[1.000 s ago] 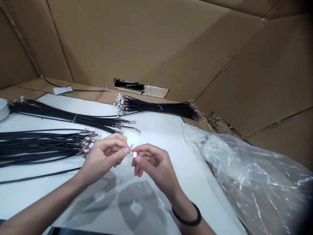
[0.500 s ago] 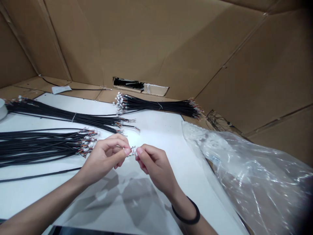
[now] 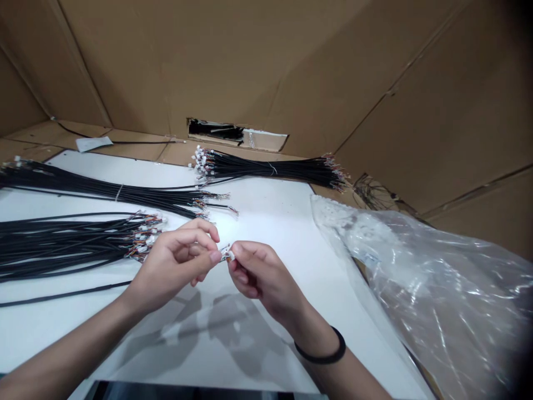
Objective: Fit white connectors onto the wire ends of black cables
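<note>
Two bare hands meet over a white table (image 3: 275,214), near the middle of the scene. The left hand (image 3: 179,266) pinches a few thin wires (image 3: 224,253) between thumb and forefinger, its other fingers loosely curled. The right hand (image 3: 264,272), with a black band (image 3: 322,356) around its wrist, grips a small white plug (image 3: 232,255) between thumb and forefinger, the remaining fingers folded in. The plug sits right at the ends of the wires, in the narrow space between the two hands; whether any wire is inside it is too small to tell.

A single black cable (image 3: 62,295) comes in from the left and passes out of sight behind the left forearm. Beyond it, on the left, lies a loose pile of black cables (image 3: 62,247) with white plugs and coloured wires at its right end. Farther back is a tied bundle (image 3: 145,194), and at the far side, right of centre, a second tied bundle (image 3: 275,168), white plugs at its left end. A clear plastic bag (image 3: 441,300) covers the right side. Brown cardboard (image 3: 250,61) walls rise behind.
</note>
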The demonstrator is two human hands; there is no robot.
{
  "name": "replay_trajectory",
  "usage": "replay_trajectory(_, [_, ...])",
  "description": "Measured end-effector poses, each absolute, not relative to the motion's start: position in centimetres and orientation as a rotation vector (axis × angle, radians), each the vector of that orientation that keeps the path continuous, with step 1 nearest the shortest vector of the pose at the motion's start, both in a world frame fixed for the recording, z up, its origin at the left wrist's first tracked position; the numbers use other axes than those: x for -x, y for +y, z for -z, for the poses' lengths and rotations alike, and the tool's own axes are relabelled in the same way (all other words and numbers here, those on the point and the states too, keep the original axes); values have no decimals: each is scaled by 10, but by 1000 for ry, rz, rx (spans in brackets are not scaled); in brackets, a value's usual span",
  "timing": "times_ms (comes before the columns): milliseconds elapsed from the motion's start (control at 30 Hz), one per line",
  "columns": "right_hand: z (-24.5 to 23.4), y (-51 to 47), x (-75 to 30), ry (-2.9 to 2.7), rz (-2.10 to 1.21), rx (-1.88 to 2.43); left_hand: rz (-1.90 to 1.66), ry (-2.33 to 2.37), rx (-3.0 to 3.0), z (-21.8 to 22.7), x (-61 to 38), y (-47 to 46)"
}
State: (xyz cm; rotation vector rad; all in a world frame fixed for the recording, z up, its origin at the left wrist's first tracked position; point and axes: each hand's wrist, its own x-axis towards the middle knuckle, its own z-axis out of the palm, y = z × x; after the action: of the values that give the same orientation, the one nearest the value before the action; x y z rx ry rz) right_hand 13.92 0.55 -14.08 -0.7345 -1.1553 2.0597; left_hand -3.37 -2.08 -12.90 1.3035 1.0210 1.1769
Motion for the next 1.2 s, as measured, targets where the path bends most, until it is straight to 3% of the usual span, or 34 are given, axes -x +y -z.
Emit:
replay_trajectory(367, [141, 0, -139, -1080, -2173, 646, -1385, 1174, -1882, 129, 29, -30])
replay_trajectory(1000, [137, -1, -139, -1186, -2098, 636, -1383, 1204, -2010, 127, 29, -32])
replay_trajectory(1200, [138, -1, -139, -1385, -1903, 716, -1367, 1204, -2022, 127, 29, -32])
